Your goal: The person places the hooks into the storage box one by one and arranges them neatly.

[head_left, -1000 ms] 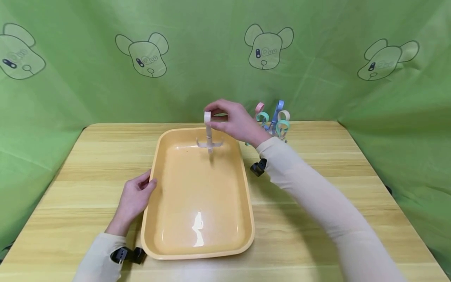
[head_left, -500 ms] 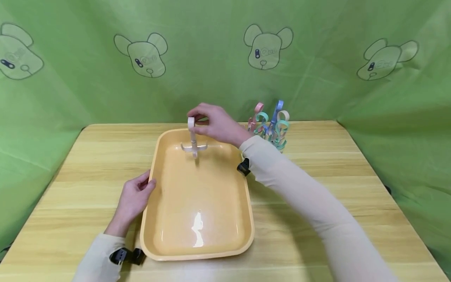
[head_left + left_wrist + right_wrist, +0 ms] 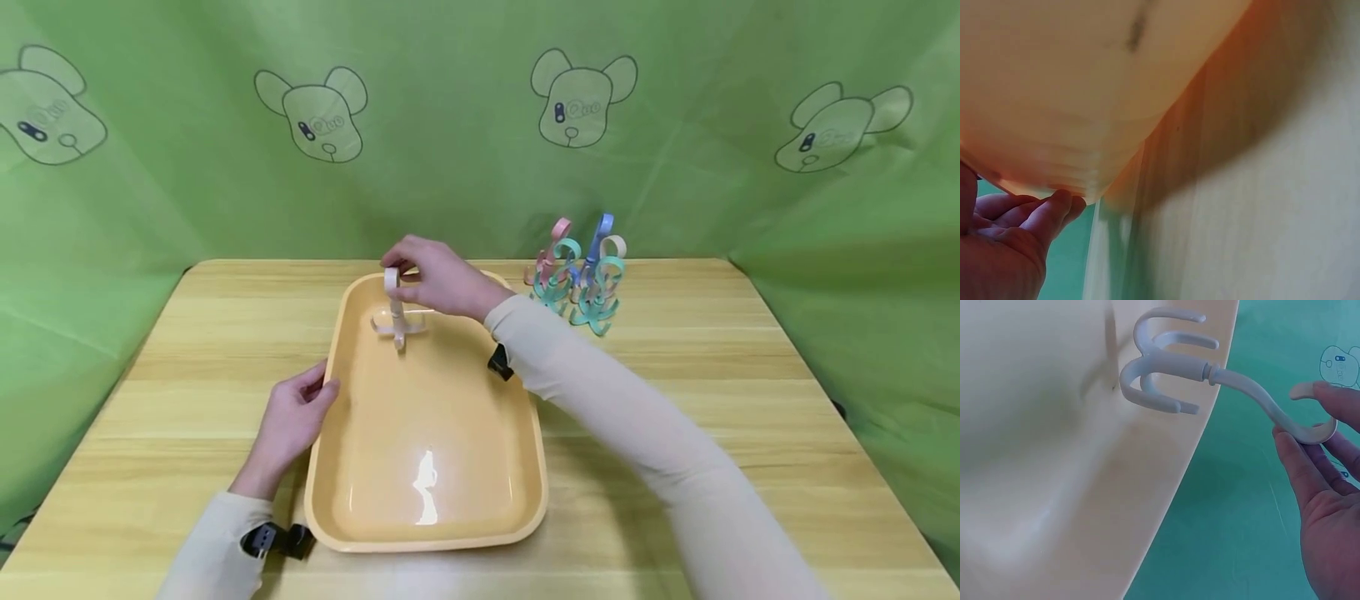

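Note:
In the head view, the right hand [image 3: 446, 279] pinches the curved top of a white multi-prong hook [image 3: 397, 321] over the far left part of a yellow-orange tray [image 3: 427, 546]. The right wrist view shows the hook's prongs [image 3: 1175, 364] inside the tray wall, with the right hand's [image 3: 1329, 481] thumb and fingers round its curved end; whether the prongs touch the tray cannot be told. The left hand [image 3: 288, 417] holds the tray's left rim, thumb on the inner side. From the left wrist view, its fingers [image 3: 1047, 215] lie against the tray's outside [image 3: 1072, 94].
Several similar hooks, a pink one [image 3: 551, 250], a blue one [image 3: 596, 242], green ones [image 3: 592, 312] and a pale one, stand together on the wooden table [image 3: 675, 375] right of the tray's far end. A green curtain [image 3: 450, 183] rises behind the table.
The right hand has carried the white hook leftward over the tray and somewhat lower. More of the standing hooks shows now. The left hand keeps its hold on the rim.

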Motion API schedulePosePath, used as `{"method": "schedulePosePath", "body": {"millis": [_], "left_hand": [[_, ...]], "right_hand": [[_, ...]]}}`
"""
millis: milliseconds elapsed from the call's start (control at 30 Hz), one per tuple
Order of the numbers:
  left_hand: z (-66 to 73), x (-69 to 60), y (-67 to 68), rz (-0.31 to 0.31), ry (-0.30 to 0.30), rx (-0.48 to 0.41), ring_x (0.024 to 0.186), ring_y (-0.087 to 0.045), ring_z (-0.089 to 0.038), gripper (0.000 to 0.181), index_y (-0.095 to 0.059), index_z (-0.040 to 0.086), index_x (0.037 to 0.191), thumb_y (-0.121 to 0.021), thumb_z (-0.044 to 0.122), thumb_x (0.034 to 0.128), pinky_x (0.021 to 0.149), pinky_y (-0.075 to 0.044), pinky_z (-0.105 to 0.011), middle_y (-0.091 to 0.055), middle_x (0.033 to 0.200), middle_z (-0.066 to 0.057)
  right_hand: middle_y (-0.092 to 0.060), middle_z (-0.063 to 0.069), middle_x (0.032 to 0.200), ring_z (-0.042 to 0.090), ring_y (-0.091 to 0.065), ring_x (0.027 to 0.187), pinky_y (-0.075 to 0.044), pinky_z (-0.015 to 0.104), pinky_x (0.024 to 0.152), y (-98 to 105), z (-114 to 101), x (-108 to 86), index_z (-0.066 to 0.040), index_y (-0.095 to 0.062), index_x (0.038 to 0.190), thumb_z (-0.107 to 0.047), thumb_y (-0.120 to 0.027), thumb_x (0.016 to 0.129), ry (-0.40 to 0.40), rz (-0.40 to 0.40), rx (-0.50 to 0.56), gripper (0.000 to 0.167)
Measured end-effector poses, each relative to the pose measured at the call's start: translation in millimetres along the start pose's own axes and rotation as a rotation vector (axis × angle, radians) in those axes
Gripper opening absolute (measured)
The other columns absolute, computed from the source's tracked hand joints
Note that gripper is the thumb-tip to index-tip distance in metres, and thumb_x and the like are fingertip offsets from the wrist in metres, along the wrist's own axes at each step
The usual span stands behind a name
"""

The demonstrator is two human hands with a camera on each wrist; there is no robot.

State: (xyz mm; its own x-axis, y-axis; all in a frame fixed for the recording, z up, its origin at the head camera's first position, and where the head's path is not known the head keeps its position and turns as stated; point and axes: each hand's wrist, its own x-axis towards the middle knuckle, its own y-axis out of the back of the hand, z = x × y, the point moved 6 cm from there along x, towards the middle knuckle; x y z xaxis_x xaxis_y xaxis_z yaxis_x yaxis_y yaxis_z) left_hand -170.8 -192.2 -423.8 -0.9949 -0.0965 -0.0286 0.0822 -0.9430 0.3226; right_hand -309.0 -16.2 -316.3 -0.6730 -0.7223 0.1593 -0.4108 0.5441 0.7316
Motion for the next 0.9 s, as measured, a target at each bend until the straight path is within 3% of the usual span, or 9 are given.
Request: {"method": "schedulePosePath", "body": {"millis": [600, 900], "left_hand": [[-0.5, 1.2, -0.9, -0.006, 0.016, 0.001, 0.103, -0.064, -0.037, 0.043, -0.048, -0.009, 0.138, -0.054, 0.007, 0.0991, 0.077, -0.056, -0.026, -0.059, 0.122, -0.031], [-0.9, -0.2, 0.5, -0.005, 0.012, 0.021, 0.1, -0.065, -0.036, 0.042, -0.049, -0.009, 0.137, -0.053, 0.01, 0.0995, 0.076, -0.057, -0.027, -0.061, 0.119, -0.031]], "right_hand": [[-0.058, 0.009, 0.118, 0.019, -0.058, 0.112, -0.046, 0.024, 0.096, -12, 14, 1.5, 0.003, -0.058, 0.125, -0.006, -0.07, 0.091, -0.034, -0.039, -0.006, 0.038], [-0.05, 0.01, 0.136, 0.023, -0.046, 0.127, -0.037, 0.03, 0.106, -1, 15, -8.7, -0.003, -0.042, 0.145, -0.02, -0.074, 0.09, -0.032, -0.053, -0.138, 0.066]]}}
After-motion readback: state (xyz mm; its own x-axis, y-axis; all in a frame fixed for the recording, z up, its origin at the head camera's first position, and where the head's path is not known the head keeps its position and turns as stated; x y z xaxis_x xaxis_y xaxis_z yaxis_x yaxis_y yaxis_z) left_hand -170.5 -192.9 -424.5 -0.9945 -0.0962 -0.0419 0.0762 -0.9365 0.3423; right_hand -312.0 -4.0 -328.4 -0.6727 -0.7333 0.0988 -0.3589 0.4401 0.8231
